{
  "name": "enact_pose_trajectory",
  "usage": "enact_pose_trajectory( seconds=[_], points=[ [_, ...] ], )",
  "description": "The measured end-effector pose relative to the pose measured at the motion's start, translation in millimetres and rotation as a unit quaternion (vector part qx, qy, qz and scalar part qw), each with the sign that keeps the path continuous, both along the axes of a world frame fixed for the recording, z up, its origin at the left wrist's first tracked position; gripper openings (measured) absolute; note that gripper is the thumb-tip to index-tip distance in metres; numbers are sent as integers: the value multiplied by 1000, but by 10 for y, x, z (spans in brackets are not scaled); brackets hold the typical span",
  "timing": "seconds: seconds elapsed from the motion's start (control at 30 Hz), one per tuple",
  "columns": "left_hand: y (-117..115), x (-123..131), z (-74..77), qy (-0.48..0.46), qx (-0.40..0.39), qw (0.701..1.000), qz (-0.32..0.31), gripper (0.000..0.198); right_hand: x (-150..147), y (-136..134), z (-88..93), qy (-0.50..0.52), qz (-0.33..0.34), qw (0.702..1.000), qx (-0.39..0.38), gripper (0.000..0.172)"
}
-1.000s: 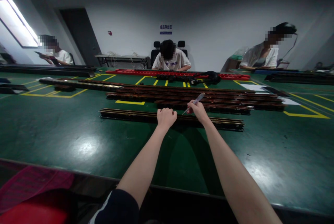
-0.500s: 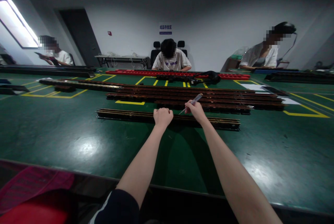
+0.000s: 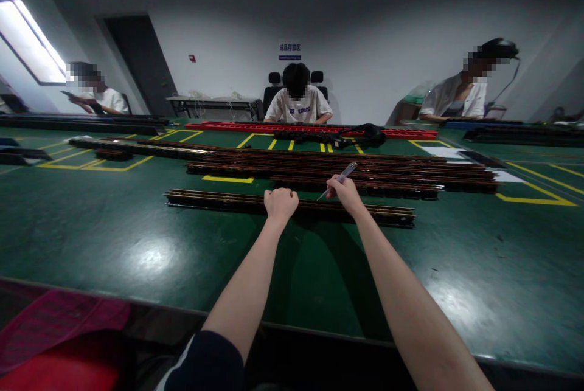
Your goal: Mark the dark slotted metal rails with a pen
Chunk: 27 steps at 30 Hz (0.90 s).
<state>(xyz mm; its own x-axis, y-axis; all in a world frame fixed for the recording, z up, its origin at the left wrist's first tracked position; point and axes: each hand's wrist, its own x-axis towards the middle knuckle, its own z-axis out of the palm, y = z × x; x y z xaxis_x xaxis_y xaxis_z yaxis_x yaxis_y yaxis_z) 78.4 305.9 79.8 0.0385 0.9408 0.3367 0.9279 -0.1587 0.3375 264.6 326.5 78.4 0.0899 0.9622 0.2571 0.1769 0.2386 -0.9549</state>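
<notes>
A long black rail with gold-coloured edges [image 3: 219,200] lies across the green table in front of me. My left hand [image 3: 281,203] is closed over the rail's middle, its fingertips hidden behind the knuckles. Just to the right, my right hand [image 3: 343,190] holds a slim screwdriver [image 3: 347,173] with a clear handle. Its thin shaft slants down and left toward the rail. Whether the tip touches the rail I cannot tell.
Behind the rail lies a stack of similar dark rails with reddish edges [image 3: 387,170]. Farther back are a black cable bundle [image 3: 365,135] and a long red rack [image 3: 228,128]. A person [image 3: 298,102] sits opposite, with others at left and right.
The rail and my left hand have shifted slightly to the left. My right hand has moved a little to the right with the screwdriver.
</notes>
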Motion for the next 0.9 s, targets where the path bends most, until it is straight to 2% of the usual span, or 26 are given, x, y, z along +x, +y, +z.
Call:
enact_pose_trajectory(
  seconds=[0.43,0.67,0.9],
  points=[
    [25,-21,-33,-4,3,1000,-7,44,94,-14,-10,38,-22,999,8,25],
    [-16,-5,17,29,4,1000,2,41,93,-5,-24,27,-12,1000,5,25],
    [-22,27,-24,23,28,999,-9,43,86,-3,-16,24,-17,1000,4,22]
  ],
)
